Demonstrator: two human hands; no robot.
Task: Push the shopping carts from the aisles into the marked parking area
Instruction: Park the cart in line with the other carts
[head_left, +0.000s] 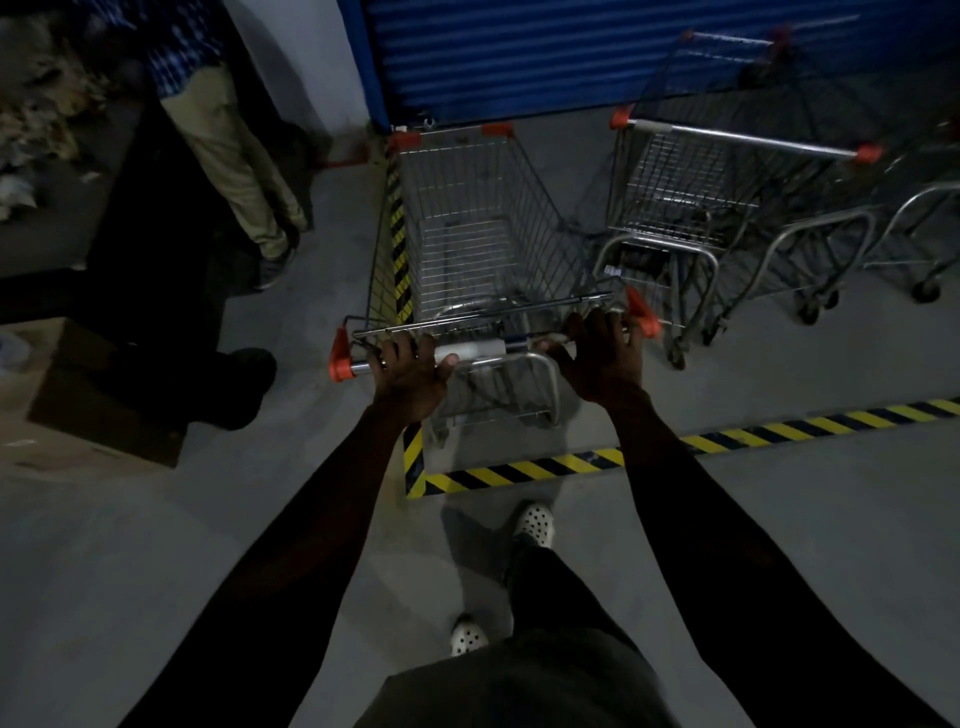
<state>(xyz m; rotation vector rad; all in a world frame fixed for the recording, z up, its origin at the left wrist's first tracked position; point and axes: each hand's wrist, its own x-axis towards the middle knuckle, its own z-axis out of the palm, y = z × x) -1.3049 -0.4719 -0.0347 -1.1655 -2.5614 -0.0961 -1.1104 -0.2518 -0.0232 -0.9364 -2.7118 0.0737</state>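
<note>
Dark trousers (545, 691) and two bare forearms are filling the bottom of the view, with white perforated clogs (535, 522) stepping on the grey concrete floor (208, 545). Ahead, a blue roller shutter (571, 52) is closing off the far side of the bay. The cart (457, 234) being pushed is pointing nose-first at that shutter, empty, its basket running along the left strip of the hazard tape (519, 470) and partly overhanging it. Its rear frame is sitting just past the front strip, near the taped corner. To the right, a parked cart (685, 192) is standing inside the same taped area, with more cart frames (930, 218) crowding the right edge; how many are there, I cannot tell. Outside the tape on the left, a bystander's legs (234, 156) are standing close to the cart's front corner, and a cardboard box (93, 415) is lying nearer. On the handle (478, 353), the left hand (408, 371) is curling its fingers over the bar near the left orange cap (338, 364). The right hand (602, 358) is draping its slightly splayed fingers over the bar just beside the right cap. Judging by the tape, this cart is across the line and nearly parked. What seems to be left is rolling it closer to the shutter, perhaps squaring it off the left strip, and letting go. Whether other carts are waiting in the aisles is not showing from this spot.
</note>
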